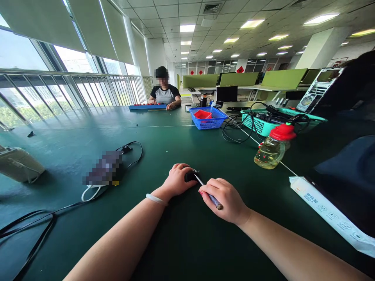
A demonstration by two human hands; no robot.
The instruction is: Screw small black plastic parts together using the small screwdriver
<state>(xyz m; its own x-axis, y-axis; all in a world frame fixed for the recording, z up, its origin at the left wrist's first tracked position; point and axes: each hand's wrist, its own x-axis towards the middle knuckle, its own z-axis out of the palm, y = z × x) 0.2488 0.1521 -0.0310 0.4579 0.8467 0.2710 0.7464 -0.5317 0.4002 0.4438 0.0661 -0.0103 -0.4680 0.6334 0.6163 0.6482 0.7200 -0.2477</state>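
My left hand [178, 180] is closed around a small black block-shaped part [190, 177], holding it against the dark green table. Small metal pieces [195, 171] show along its far edge; the fingers cover much of the rest, so its kind cannot be made out. In my right hand [227, 200] is a slim screwdriver [215, 201], gripped like a pen with its butt end toward me. Its thin metal tip points at the near right side of the black part; whether it touches cannot be told.
Leftward lie a blurred-out device [105, 168] and black cables [52, 214]. To the right are a red-lidded bottle [269, 152], a long white box [328, 212] and a green basket [258, 124] of cables. A blue basket [208, 123] stands ahead; another person [164, 93] sits beyond.
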